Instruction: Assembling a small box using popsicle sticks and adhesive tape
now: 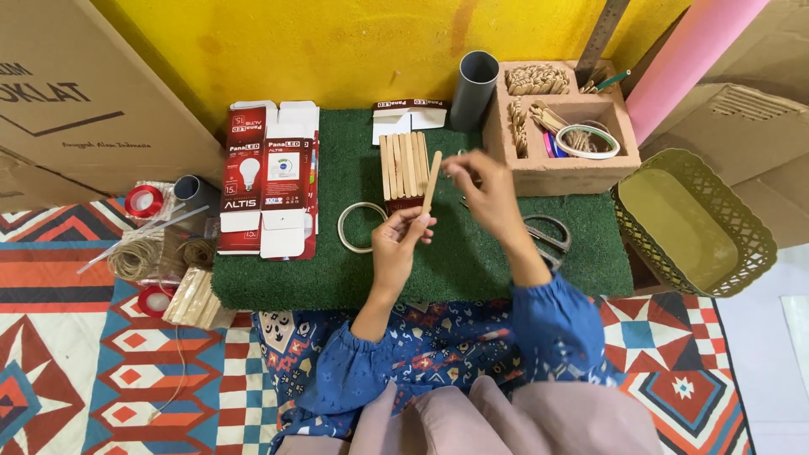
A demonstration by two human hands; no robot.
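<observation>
Left hand (396, 240) pinching stick (431, 181) upright beside stick panel (404, 164); right hand (484, 190) loosely curled, empty, reaching; next, aligned placement.

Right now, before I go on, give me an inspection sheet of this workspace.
Surface: green turf mat on a patterned rug.
Job's things: one wooden stick; a row of sticks lies flat behind it.
Clutter: flattened bulb boxes, tape ring, scissors, twine, grey tube.
Grippers: left hand holds the stick; right hand at its top end.
Cables: nothing seen.
Surroundings: yellow wall, compartment box, olive basket.
</observation>
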